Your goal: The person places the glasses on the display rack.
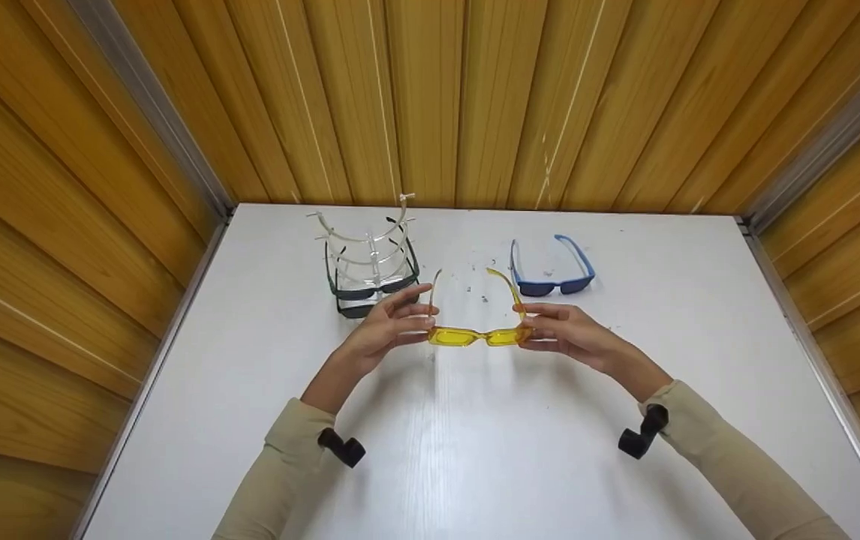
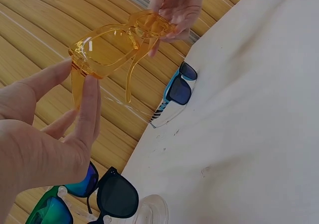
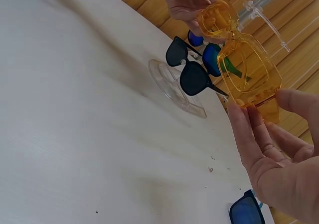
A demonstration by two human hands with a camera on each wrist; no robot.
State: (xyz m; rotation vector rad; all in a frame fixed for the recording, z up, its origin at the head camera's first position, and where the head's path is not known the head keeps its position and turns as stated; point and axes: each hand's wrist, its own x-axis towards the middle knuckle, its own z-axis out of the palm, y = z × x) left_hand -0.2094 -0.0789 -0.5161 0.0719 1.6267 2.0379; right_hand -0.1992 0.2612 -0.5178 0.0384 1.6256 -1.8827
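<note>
Yellow see-through sunglasses are held up over the table between both hands, their temples unfolded and pointing away from me. My left hand pinches the left hinge corner of the frame, as the left wrist view also shows. At the opposite hinge corner my right hand pinches the frame between thumb and fingers. Just beyond the left hand stands a clear display stand with curved arms. Two dark-lensed pairs sit low on it, the upper dark sunglasses and green-framed sunglasses among them.
Blue-framed sunglasses lie with temples spread on the white table, beyond the right hand. Small scraps are scattered near the middle. Wood-look panels wall the back and both sides.
</note>
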